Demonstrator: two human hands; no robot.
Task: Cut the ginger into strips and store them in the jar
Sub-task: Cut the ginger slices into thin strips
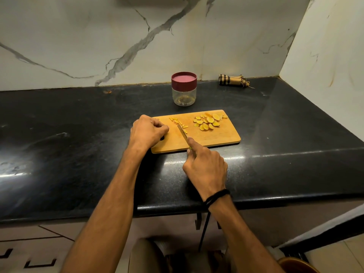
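Observation:
A wooden cutting board (216, 136) lies on the black counter. Round ginger slices (207, 122) are heaped at its far right. A few thin ginger strips (178, 122) lie at its far middle. My right hand (205, 166) grips a knife (183, 133) with the forefinger along its spine; the blade points away, its tip beside the strips. My left hand (147, 131) rests on the board's left end with its fingers curled; I cannot tell whether it holds anything. A clear jar (184, 93) with a maroon lid on it stands behind the board.
The black stone counter (78, 134) runs left to right, with a marble wall behind and another on the right. A rolled checked cloth (233, 80) lies at the back right. The counter's front edge is just under my forearms, with drawers below.

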